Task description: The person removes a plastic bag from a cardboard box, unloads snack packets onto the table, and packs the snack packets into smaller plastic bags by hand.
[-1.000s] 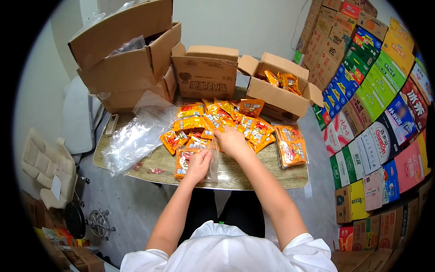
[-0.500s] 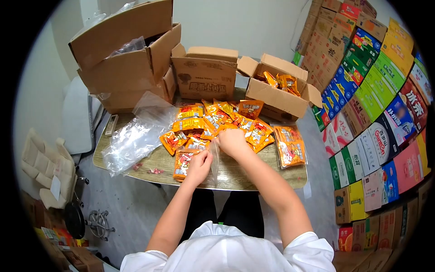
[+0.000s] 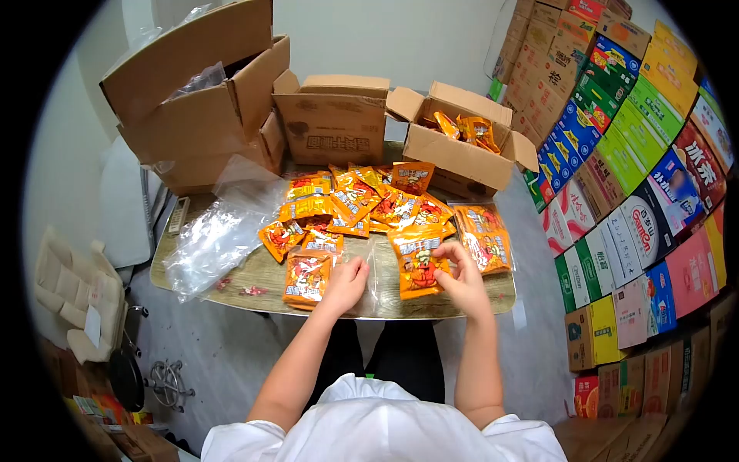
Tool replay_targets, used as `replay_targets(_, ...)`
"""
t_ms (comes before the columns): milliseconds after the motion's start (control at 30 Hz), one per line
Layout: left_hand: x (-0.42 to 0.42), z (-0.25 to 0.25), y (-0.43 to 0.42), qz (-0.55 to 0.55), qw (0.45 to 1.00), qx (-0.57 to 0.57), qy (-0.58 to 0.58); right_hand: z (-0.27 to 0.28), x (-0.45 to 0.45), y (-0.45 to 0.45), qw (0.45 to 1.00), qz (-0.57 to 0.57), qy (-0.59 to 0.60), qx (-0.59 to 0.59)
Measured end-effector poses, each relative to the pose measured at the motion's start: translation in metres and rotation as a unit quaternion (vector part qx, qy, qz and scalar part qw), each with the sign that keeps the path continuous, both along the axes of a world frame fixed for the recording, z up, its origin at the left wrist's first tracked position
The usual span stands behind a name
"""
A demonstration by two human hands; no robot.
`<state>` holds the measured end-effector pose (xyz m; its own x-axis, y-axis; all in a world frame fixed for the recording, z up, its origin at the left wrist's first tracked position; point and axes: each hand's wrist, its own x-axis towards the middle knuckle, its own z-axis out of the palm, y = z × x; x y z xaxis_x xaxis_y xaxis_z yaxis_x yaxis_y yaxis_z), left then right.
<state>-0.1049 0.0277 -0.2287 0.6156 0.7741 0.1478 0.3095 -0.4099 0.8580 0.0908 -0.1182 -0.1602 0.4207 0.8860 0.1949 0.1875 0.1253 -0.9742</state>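
My left hand (image 3: 346,286) is closed on the edge of a clear plastic bag (image 3: 372,269), near the table's front edge. Orange packets (image 3: 306,279) lie inside the bag to the left of that hand. Between the thumb and fingers of my right hand (image 3: 460,279) is an orange snack packet (image 3: 418,260), held upright over the right part of the table. Behind both hands spreads a pile of similar orange packets (image 3: 357,197). A filled clear bag of packets (image 3: 484,239) lies to the right of my right hand.
Loose clear bags (image 3: 223,231) cover the left of the wooden table (image 3: 265,286). At the back stand a large carton (image 3: 185,100), a middle carton (image 3: 331,123) and an open carton with packets (image 3: 454,158). Stacked cartons (image 3: 608,192) line the right side; a chair (image 3: 81,289) stands left.
My right hand has moved from the pile toward the right and nearer my body, now with a packet in its fingers. The left hand stays at the bag. The whole view has shifted slightly.
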Motion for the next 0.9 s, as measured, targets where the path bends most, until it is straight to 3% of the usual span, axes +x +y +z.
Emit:
replay_targets(100,0.001,0.0,-0.002,-0.004,0.999,0.001,0.037,-0.023,-0.003,-0.001,1.0,0.011,0.01,0.007)
replay_targets(167,0.0,-0.003,-0.002,-0.002,0.999,0.021,0.029,-0.032,-0.002,0.0,0.998,0.026,-0.005,-0.057)
replay_targets(333,-0.003,-0.002,-0.004,0.003,1.0,0.004,0.009,-0.01,-0.019,-0.003,0.994,0.001,0.011,-0.113)
replay_targets(500,0.0,0.003,-0.01,0.01,1.0,0.01,0.023,-0.016,-0.021,0.002,0.981,-0.01,-0.17,-0.089)
replay_targets(567,0.001,0.007,-0.013,-0.005,0.998,0.043,0.054,-0.02,-0.02,0.007,0.984,-0.002,-0.159,-0.084)
replay_targets(633,0.002,0.006,-0.015,-0.011,0.996,0.055,0.075,-0.024,-0.018,0.013,0.986,0.001,-0.076,-0.149)
replay_targets(767,0.002,0.008,-0.02,-0.021,0.995,0.064,0.075,-0.019,-0.025,0.022,0.987,-0.015,-0.067,-0.142)
replay_targets(833,0.001,0.01,-0.02,-0.021,0.996,0.059,0.07,-0.022,-0.03,0.024,0.984,-0.037,-0.172,-0.039)
replay_targets(900,0.001,0.012,-0.021,-0.019,0.996,0.054,0.065,-0.027,-0.035,0.023,0.984,-0.036,-0.173,-0.033)
